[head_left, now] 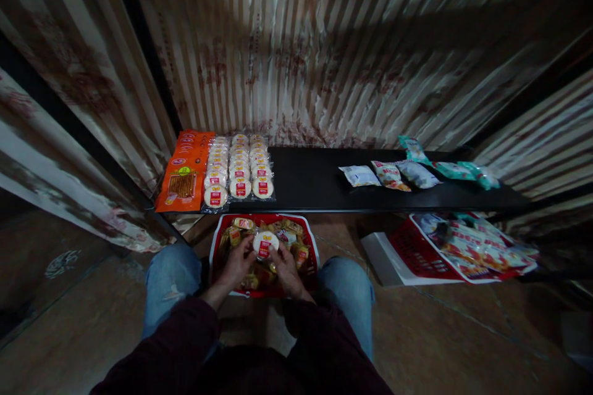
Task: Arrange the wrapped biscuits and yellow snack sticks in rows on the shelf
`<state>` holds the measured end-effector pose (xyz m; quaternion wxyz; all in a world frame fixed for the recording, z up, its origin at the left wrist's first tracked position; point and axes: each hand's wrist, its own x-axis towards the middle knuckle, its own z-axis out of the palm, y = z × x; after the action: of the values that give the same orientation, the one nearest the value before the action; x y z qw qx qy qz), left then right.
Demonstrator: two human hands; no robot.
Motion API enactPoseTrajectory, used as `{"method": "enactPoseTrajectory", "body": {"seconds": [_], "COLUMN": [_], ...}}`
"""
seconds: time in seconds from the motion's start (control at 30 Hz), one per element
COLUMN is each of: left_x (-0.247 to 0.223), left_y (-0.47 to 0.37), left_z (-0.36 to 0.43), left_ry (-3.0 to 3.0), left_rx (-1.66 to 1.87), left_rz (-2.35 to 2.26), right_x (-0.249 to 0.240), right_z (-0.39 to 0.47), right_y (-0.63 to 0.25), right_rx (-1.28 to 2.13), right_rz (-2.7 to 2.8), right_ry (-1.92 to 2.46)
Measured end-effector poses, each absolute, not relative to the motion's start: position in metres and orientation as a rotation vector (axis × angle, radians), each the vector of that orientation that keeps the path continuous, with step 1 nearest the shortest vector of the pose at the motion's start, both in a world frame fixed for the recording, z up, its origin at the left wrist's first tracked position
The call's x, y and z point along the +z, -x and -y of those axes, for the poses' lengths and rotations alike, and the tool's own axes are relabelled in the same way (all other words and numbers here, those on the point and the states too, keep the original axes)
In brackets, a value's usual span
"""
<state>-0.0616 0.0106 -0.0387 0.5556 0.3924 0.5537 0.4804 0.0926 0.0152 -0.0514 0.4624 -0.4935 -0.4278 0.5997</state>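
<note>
A round white packaged snack (265,245) with a red label is held between my two hands above a red basket (217,262) of small yellow-wrapped snacks. My left hand (238,264) grips its left edge, and my right hand (286,268) has hold of the right edge. Beyond the basket, on a black shelf (306,179), similar round snacks (240,166) lie in three overlapping columns. Flat orange packets (185,170) lie at the left of these columns.
White packets (361,176) and green packets (451,170) lie on the shelf's right part. Below it at right, a second red basket (412,253) holds more packets, beside a white box (386,262). Pleated curtains (287,49) hang behind; dark posts (143,37) stand at the sides.
</note>
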Motion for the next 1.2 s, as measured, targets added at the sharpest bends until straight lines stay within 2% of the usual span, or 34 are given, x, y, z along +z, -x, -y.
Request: {"method": "enactPoseTrajectory", "body": {"seconds": [0.5, 0.87, 1.03, 1.2], "left_x": [0.019, 0.022, 0.013, 0.004], "left_y": [0.068, 0.057, 0.057, 0.059], "left_z": [-0.067, -0.107, -0.112, -0.118], "left_ry": [-1.281, -1.254, -1.31, -1.43], "left_rx": [1.301, 1.437, 1.395, 1.391], "left_rz": [-1.228, -1.193, -1.313, -1.396], "right_x": [0.002, 0.009, 0.001, -0.005], "right_z": [-0.08, -0.132, -0.146, -0.147], "right_y": [-0.088, -0.09, -0.09, -0.092], "right_rx": [1.086, 0.909, 0.896, 0.741], "right_rz": [1.127, 1.309, 1.353, 1.447], "right_ry": [1.205, 1.229, 1.193, 1.279]}}
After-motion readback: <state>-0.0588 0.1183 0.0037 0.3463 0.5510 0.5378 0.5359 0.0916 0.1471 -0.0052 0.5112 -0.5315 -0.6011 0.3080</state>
